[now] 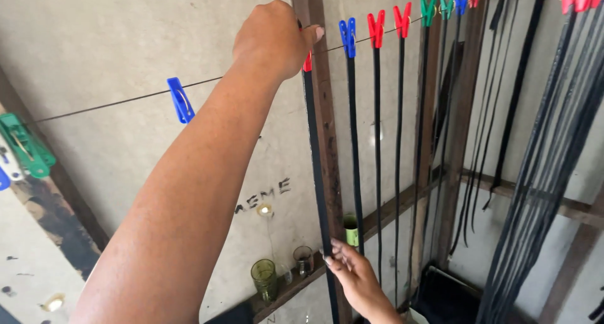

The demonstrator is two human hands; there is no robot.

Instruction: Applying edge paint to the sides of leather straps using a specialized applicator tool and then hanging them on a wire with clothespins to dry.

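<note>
while left hand point(274, 38) clamps peg point(307, 61), strap point(318, 173) hangs below.

The black strip point(318, 173) pinched between the fingers point(333, 256) looks like smooth, faintly glossy leather or rubber; which one cannot be told. The red peg point(307, 62), blue peg point(181, 100) and green peg point(25, 146) are shiny moulded plastic, strung on a thin dark wire point(113, 104). The wall point(126, 41) is matt, rough plaster, stained. The post point(324, 110) is coarse, weathered wood. The green glass point(263, 278) on the ledge is clear and glossy
</note>
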